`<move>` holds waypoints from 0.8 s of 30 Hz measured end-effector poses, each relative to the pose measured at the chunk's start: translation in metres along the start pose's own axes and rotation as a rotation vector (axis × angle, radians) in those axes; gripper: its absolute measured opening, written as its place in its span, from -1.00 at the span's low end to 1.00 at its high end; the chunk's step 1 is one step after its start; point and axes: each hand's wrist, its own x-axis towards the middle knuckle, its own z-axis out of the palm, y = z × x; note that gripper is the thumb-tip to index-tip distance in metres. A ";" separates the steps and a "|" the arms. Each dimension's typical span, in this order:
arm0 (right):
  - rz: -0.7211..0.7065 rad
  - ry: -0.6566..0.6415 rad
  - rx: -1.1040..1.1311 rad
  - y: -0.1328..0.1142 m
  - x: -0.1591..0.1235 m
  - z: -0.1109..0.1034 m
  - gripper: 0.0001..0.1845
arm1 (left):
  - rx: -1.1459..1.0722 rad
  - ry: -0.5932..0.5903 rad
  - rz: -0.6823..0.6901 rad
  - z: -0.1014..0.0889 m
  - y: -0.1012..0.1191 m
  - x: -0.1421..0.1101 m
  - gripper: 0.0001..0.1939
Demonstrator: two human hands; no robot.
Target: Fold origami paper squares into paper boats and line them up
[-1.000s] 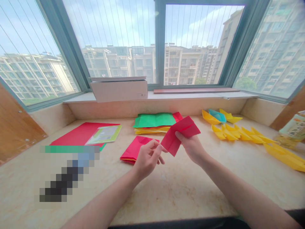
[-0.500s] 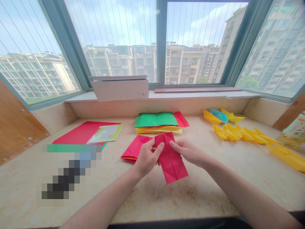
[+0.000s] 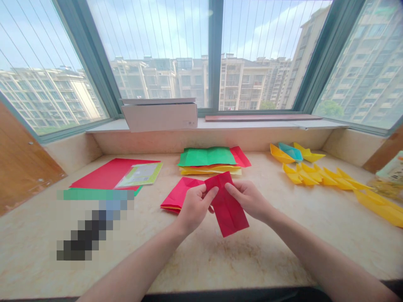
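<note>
A folded sheet of red paper (image 3: pixel 229 209) is held up over the countertop between both hands, creased along its length and tilted. My left hand (image 3: pixel 197 206) pinches its upper left edge, thumb in front and fingers behind. On the upper right edge, my right hand (image 3: pixel 250 198) grips with the thumb in front; its other fingers are partly hidden by the paper. Just behind my left hand lies a stack of folded red paper (image 3: pixel 179 193) with a yellow layer showing at its edge. Farther back sits a pile of creased green paper (image 3: pixel 208 156) over yellow and red sheets.
Folded yellow paper boats (image 3: pixel 310 174) stand in a row at the right, with a blue paper boat (image 3: pixel 290 152) behind. Red sheets (image 3: pixel 107 174) and a clear packet (image 3: pixel 140 174) lie at the left, near a blurred-out object (image 3: pixel 90 230). A white box (image 3: pixel 160 116) rests on the sill.
The red paper has swung down from a raised tilt at the right to hang lengthwise between both hands. My left hand has taken hold of its edge, and my right hand has shifted its grip.
</note>
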 end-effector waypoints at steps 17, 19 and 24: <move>0.035 -0.036 -0.036 0.000 -0.001 -0.006 -0.66 | -0.069 -0.049 0.069 -0.001 0.010 -0.003 -0.55; 0.031 -0.036 -0.039 -0.001 -0.001 -0.006 -0.66 | -0.067 -0.035 0.056 -0.001 0.010 -0.002 -0.55; 0.024 -0.062 -0.026 -0.004 -0.002 -0.004 -0.68 | -0.024 0.025 0.081 -0.001 0.010 -0.003 -0.52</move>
